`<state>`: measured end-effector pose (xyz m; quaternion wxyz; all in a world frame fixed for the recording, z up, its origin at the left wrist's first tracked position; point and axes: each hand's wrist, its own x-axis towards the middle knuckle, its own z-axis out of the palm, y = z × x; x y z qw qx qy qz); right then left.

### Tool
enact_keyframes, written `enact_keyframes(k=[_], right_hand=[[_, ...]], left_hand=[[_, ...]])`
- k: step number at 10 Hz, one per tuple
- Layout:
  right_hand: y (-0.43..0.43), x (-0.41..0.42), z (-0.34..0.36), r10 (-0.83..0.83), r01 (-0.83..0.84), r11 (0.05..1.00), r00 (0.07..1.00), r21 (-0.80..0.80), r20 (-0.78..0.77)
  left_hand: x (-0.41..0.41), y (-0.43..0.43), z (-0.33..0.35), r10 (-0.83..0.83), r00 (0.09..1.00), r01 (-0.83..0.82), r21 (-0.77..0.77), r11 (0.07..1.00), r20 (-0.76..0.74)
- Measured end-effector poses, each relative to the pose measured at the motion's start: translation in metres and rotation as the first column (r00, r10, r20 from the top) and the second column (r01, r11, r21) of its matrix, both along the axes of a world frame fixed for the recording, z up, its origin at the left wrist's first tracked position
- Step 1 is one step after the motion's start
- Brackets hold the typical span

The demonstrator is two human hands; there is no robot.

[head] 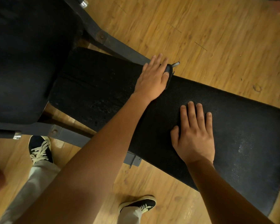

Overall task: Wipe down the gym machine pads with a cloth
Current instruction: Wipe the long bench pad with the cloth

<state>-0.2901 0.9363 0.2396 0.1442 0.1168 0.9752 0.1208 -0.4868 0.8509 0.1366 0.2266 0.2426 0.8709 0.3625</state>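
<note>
A long black bench pad [242, 126] runs from the centre to the right edge. A worn, cracked black pad [95, 88] adjoins it on the left, and a larger dark pad [23, 62] fills the upper left. My left hand [153, 76] lies flat with straight fingers at the far edge where the two pads meet, pressing a dark cloth [169, 71]. Only a small fold of that cloth and a grey tag show beside my thumb. My right hand [194, 135] rests flat on the long pad, fingers spread, holding nothing.
The dark metal frame [120, 46] of the machine runs under the pads, with chrome-tipped bars at the top left [84, 4] and the left edge [17, 135]. My two shoes [40, 151] [141, 204] stand on the wooden floor [200, 29] on the near side.
</note>
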Motion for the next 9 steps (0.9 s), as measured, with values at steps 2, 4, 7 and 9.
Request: enact_keyframes(k=[2, 4, 7, 9], right_hand=[[-0.001, 0.000, -0.001, -0.002, 0.002, 1.000, 1.000, -0.001, -0.006], [0.000, -0.001, -0.001, 0.003, -0.003, 1.000, 1.000, 0.001, 0.009], [0.000, 0.000, -0.001, -0.001, 0.001, 1.000, 1.000, -0.001, 0.004], [-0.001, -0.001, 0.000, 0.000, 0.000, 1.000, 1.000, -0.008, -0.002]], left_hand=[[0.060, -0.040, 0.000, 0.009, 1.000, -0.008, 0.072, 0.997, -0.016], [0.040, -0.031, -0.003, -0.018, 1.000, 0.018, 0.048, 0.999, 0.004], [0.050, -0.044, -0.003, 0.012, 1.000, -0.013, 0.068, 0.998, 0.011], [0.093, -0.079, -0.005, 0.042, 0.997, -0.043, 0.013, 0.999, 0.059]])
